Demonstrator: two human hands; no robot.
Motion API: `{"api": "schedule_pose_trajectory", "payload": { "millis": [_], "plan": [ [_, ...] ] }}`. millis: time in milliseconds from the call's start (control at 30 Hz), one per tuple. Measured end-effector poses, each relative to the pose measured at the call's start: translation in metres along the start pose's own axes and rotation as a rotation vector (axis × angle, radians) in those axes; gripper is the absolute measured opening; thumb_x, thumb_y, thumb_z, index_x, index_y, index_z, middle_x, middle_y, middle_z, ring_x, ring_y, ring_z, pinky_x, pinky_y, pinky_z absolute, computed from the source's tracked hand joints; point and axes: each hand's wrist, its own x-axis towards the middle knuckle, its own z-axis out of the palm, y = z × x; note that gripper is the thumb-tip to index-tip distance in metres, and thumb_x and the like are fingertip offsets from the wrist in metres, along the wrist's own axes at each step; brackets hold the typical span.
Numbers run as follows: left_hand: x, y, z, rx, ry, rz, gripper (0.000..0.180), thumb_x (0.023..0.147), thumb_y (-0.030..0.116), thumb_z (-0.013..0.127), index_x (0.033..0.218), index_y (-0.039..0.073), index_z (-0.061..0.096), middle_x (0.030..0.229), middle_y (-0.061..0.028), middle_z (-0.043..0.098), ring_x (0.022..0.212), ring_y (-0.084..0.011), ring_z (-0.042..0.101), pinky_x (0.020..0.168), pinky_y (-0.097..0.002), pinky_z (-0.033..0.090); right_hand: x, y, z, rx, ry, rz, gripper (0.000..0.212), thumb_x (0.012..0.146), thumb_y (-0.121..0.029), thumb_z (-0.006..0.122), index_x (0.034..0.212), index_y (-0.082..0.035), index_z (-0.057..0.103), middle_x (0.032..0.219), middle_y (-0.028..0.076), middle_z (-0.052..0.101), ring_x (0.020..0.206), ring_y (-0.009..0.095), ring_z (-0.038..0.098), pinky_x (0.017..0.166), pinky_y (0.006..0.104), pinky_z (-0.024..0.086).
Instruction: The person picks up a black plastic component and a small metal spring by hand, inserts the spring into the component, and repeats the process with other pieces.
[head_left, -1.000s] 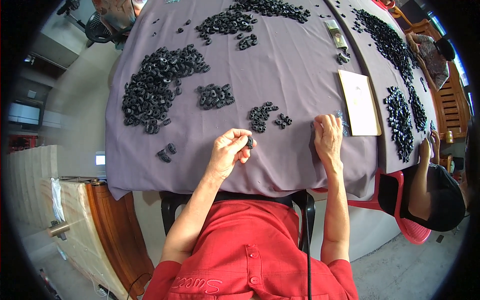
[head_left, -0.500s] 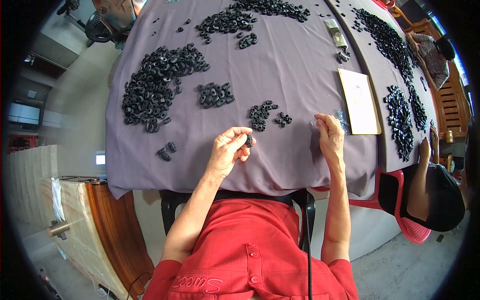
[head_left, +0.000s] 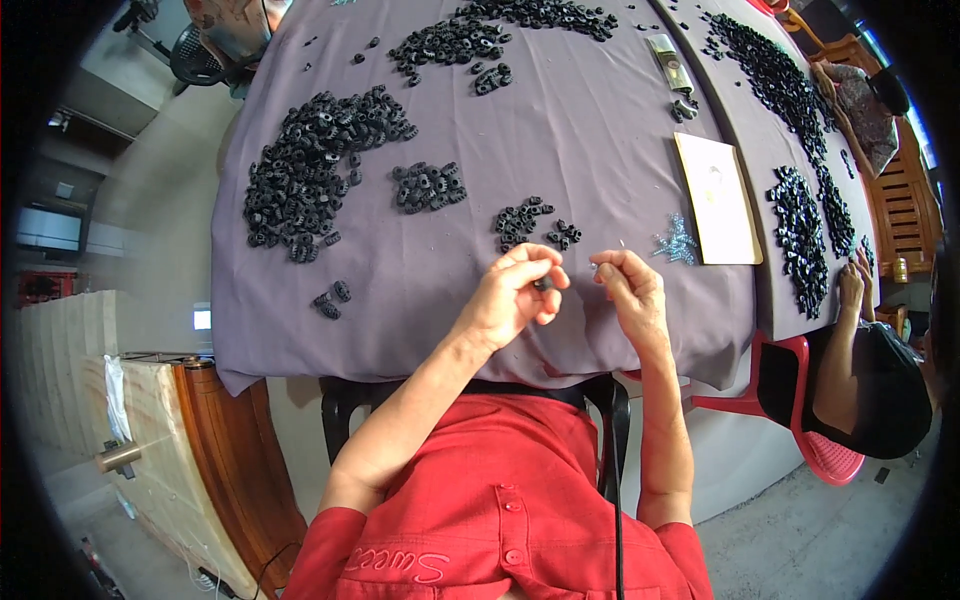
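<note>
My left hand (head_left: pixel 512 295) is closed around a small black ridged plastic part (head_left: pixel 543 284), mostly hidden by the fingers. My right hand (head_left: pixel 634 298) faces it across a short gap, thumb and forefinger pinched at a tiny pale bit too small to name. Just beyond my left hand lie two little clusters of black hollow parts, a larger cluster (head_left: pixel 518 222) and a smaller one (head_left: pixel 565 235). Past my right hand is a loose heap of small shiny bluish pieces (head_left: pixel 677 243), beside a cream-coloured flat board (head_left: pixel 718 200).
Big heaps of black ridged parts lie on the left (head_left: pixel 305 180) and far side (head_left: pixel 450 45) of the purple cloth (head_left: pixel 560 130). A tube (head_left: pixel 668 62) lies beyond the board. At the right, another person's hands (head_left: pixel 855 285) work beside glossy black parts (head_left: pixel 797 240).
My left hand has moved right and slightly up with the black part. My right hand has come left from beside the bluish pieces, so the two are now close together.
</note>
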Motion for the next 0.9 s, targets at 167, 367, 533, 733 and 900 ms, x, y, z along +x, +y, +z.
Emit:
{"api": "schedule_pose_trajectory", "payload": {
  "millis": [167, 367, 533, 733, 900],
  "plan": [
    [0.023, -0.021, 0.018, 0.59, 0.095, 0.097, 0.017, 0.093, 0.016, 0.058, 0.103, 0.003, 0.052, 0.079, -0.0044, 0.06, 0.055, -0.0047, 0.051, 0.045, -0.0171, 0.04, -0.008, 0.006, 0.0, 0.09, -0.024, 0.038, 0.015, 0.091, -0.009, 0.056, 0.1, -0.001, 0.064, 0.075, -0.003, 0.058, 0.068, 0.003, 0.05, 0.058, 0.0176, 0.038],
    [0.032, -0.03, 0.019, 0.777, 0.197, 0.124, 0.015, 0.09, 0.019, 0.059, 0.086, 0.004, 0.058, 0.073, -0.0008, 0.06, 0.052, -0.0047, 0.049, 0.045, -0.0205, 0.04, -0.006, 0.016, -0.003, 0.167, 0.035, 0.012, 0.011, 0.089, -0.006, 0.058, 0.098, 0.0, 0.061, 0.08, -0.001, 0.063, 0.07, 0.003, 0.053, 0.062, 0.0187, 0.043],
    [0.035, -0.031, 0.018, 0.852, 0.249, 0.137, 0.026, 0.093, 0.027, 0.053, 0.086, 0.002, 0.056, 0.065, -0.0045, 0.059, 0.049, -0.0081, 0.049, 0.046, -0.0239, 0.041, -0.005, 0.024, 0.004, 0.035, 0.089, -0.099, 0.01, 0.087, -0.002, 0.059, 0.097, 0.001, 0.06, 0.082, 0.003, 0.063, 0.074, 0.007, 0.056, 0.069, 0.0228, 0.048],
    [0.038, -0.031, 0.019, 0.914, 0.285, 0.132, 0.035, 0.094, 0.033, 0.048, 0.081, 0.001, 0.055, 0.059, -0.0051, 0.056, 0.048, -0.0099, 0.049, 0.046, -0.0252, 0.04, -0.004, 0.023, 0.008, 0.008, 0.119, -0.153, 0.012, 0.084, 0.003, 0.059, 0.096, 0.0, 0.059, 0.081, 0.001, 0.059, 0.074, 0.006, 0.053, 0.067, 0.0209, 0.045],
    [0.041, -0.03, 0.016, 0.887, 0.308, 0.113, 0.041, 0.094, 0.037, 0.046, 0.074, 0.002, 0.053, 0.054, -0.0049, 0.054, 0.042, -0.0102, 0.045, 0.04, -0.0254, 0.036, -0.001, 0.024, 0.011, -0.198, 0.172, -0.305, 0.017, 0.079, 0.005, 0.061, 0.095, 0.0, 0.059, 0.078, 0.002, 0.058, 0.069, 0.007, 0.052, 0.065, 0.0216, 0.045]
  ]
}}
